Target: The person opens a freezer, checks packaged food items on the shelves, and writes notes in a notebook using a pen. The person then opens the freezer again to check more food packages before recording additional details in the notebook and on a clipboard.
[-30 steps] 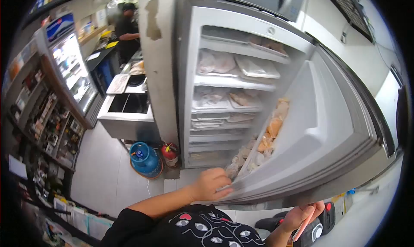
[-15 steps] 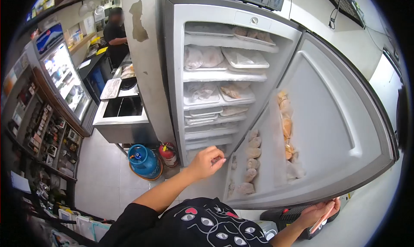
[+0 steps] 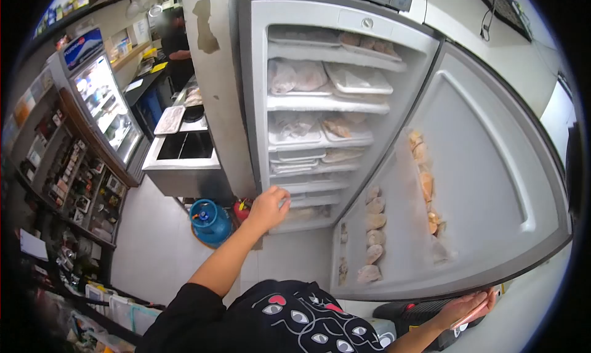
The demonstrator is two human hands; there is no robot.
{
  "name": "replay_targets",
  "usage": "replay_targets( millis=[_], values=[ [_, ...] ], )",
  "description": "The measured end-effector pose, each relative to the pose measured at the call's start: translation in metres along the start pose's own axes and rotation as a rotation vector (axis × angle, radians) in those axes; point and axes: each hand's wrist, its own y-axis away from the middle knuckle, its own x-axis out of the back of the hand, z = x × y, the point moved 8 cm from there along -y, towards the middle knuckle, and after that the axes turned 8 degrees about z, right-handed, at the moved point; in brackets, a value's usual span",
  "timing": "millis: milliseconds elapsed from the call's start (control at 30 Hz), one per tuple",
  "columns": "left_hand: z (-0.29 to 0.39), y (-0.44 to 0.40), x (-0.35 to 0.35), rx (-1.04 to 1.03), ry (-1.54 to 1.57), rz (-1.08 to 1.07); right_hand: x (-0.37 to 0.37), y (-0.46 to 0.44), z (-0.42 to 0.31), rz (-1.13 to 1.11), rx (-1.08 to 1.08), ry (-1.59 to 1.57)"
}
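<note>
An upright freezer [image 3: 247,94] stands in front of me with its door [image 3: 480,180] swung out to the right. My left hand [image 3: 269,209] is in front of the lowest shelves, its fingers loosely curled; nothing shows in them. White trays and bagged food [image 3: 295,79] fill the frosted shelves, among them a tray with orange-brown pieces [image 3: 337,127]. In the door racks stand wrapped light-brown portions [image 3: 376,221] and orange-brown ones [image 3: 426,183]. At the door's lower outer edge, my right hand [image 3: 471,308] holds a thin, flat, pinkish object [image 3: 469,316] whose kind I cannot make out.
A blue gas cylinder [image 3: 211,222] and a red fire extinguisher [image 3: 242,209] stand left of the freezer, by a pillar [image 3: 218,106]. Behind are a steel-sided counter [image 3: 184,179], a lit drinks fridge [image 3: 104,109] and a person in dark clothes [image 3: 175,51]. Loaded shelves [image 3: 68,186] line the left.
My left hand has moved left and up, closer to the lower shelves. My right hand stays by the door edge with the flat object. The view has shifted slightly.
</note>
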Motion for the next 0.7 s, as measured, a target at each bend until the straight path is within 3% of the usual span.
replay_targets(
  millis=[233,433,567,700],
  values=[
    [0.005,-0.039,0.009,-0.083,-0.073,0.072,0.001,0.007,-0.005,-0.061,0.07,0.142],
    [-0.02,-0.101,-0.046,0.502,0.756,-0.119,0.004,0.026,-0.016,-0.095,0.029,0.294],
    [-0.017,-0.13,-0.06,0.498,0.921,-0.153,-0.004,0.038,-0.027,-0.153,-0.02,0.322],
    [-0.029,-0.146,-0.071,0.622,1.185,-0.188,-0.009,0.055,-0.033,-0.138,-0.095,0.356]
  ],
)
